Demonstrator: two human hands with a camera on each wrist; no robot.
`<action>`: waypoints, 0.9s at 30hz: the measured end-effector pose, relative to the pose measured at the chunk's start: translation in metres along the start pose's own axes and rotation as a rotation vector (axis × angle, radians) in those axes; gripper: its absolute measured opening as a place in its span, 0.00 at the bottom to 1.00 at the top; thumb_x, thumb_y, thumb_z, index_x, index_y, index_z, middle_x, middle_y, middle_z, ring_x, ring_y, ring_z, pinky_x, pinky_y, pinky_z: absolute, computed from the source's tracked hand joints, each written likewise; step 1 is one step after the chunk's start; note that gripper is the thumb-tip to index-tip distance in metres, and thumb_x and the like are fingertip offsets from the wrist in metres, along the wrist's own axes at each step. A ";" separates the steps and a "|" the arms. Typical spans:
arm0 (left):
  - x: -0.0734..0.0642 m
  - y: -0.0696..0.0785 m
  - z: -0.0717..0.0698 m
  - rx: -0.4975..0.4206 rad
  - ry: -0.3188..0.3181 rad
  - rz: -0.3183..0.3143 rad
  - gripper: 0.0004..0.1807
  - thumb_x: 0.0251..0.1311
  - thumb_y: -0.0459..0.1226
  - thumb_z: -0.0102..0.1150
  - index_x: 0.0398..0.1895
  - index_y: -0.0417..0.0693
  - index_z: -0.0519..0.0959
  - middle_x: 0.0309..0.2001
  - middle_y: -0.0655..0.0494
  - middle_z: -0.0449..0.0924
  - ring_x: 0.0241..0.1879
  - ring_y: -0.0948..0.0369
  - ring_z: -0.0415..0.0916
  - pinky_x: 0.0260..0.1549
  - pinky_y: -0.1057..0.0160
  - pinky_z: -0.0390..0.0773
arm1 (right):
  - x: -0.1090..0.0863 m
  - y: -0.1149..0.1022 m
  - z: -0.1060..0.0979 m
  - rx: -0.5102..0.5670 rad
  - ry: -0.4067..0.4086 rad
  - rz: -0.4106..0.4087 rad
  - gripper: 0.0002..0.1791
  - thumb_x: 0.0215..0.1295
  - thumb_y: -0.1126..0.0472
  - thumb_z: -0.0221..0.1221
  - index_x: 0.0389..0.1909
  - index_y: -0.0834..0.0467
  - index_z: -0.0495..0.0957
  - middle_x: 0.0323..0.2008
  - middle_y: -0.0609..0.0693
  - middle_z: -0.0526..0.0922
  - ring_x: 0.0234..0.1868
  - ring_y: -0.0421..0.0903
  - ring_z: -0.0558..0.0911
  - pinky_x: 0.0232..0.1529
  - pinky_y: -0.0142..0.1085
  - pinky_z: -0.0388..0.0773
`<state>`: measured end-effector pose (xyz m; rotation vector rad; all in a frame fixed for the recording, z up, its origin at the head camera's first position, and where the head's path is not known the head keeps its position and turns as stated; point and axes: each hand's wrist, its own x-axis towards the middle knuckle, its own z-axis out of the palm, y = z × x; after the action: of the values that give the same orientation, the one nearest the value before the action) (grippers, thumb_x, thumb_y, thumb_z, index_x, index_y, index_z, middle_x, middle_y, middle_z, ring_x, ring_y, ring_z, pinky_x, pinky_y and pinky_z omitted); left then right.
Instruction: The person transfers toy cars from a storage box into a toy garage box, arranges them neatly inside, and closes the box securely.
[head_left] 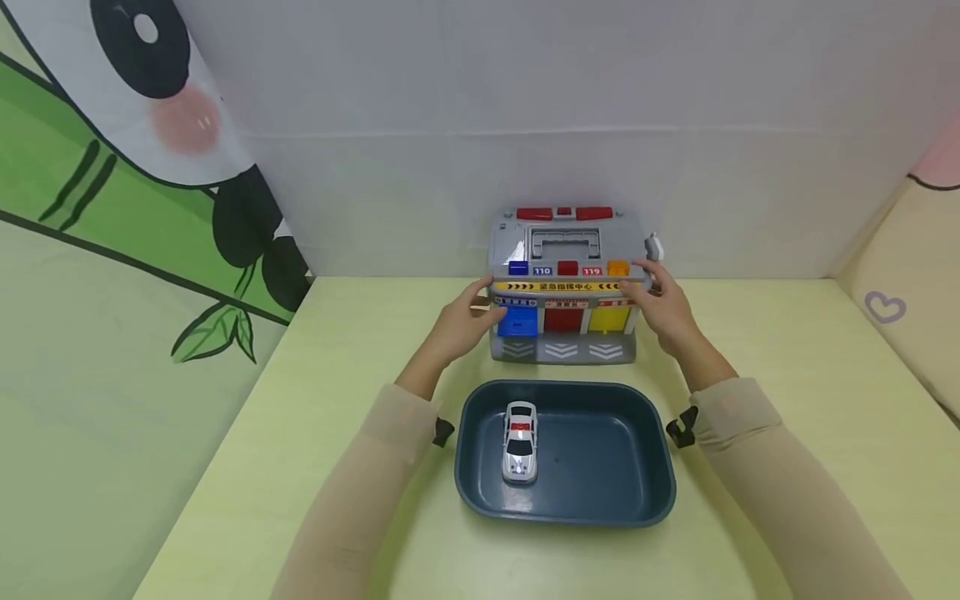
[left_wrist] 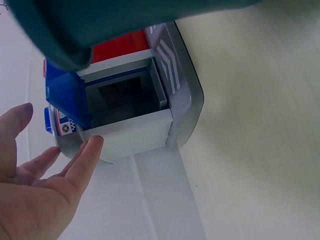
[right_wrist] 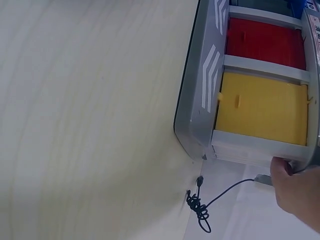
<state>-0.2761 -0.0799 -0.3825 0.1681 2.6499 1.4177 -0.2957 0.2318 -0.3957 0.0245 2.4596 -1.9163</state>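
A grey toy garage (head_left: 562, 250) stands against the back wall, its blue, red and yellow doors facing me. In the left wrist view the blue door (left_wrist: 70, 97) is swung up and its bay is open. The red door (right_wrist: 265, 42) and yellow door (right_wrist: 262, 107) are down. My left hand (head_left: 467, 325) is at the garage's left end, its fingers extended near the side and thumb by the blue door. My right hand (head_left: 666, 310) grips the right end under the roof edge. A white toy car (head_left: 520, 442) with a red roof bar lies in the dark blue tray (head_left: 600, 518).
The tray sits on the pale table (head_left: 787, 350) in front of the garage, between my forearms. A tangled black cord (right_wrist: 199, 207) runs from a grey piece by the garage's right side. A white wall (head_left: 375, 192) closes the back.
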 end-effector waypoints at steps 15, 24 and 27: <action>-0.042 -0.011 0.006 0.041 -0.064 0.100 0.31 0.67 0.45 0.59 0.71 0.50 0.64 0.60 0.45 0.72 0.58 0.49 0.71 0.55 0.50 0.72 | 0.003 0.003 -0.001 0.036 -0.009 0.011 0.36 0.72 0.50 0.54 0.76 0.51 0.52 0.67 0.64 0.61 0.61 0.57 0.64 0.66 0.53 0.58; -0.062 -0.007 0.007 0.044 -0.129 0.151 0.27 0.62 0.42 0.65 0.64 0.45 0.71 0.59 0.43 0.73 0.58 0.50 0.72 0.56 0.51 0.71 | 0.003 0.006 -0.002 0.030 -0.007 0.010 0.37 0.71 0.49 0.55 0.76 0.50 0.53 0.66 0.65 0.61 0.59 0.55 0.65 0.66 0.52 0.58; -0.068 -0.006 0.007 0.072 -0.208 0.186 0.25 0.61 0.40 0.67 0.59 0.42 0.73 0.57 0.43 0.75 0.55 0.50 0.73 0.55 0.52 0.72 | 0.002 0.005 -0.001 0.030 -0.002 0.010 0.37 0.71 0.48 0.55 0.76 0.50 0.53 0.65 0.65 0.62 0.57 0.54 0.66 0.65 0.52 0.59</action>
<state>-0.2077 -0.0882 -0.3866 0.5517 2.5682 1.2749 -0.2980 0.2340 -0.4008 0.0353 2.4247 -1.9482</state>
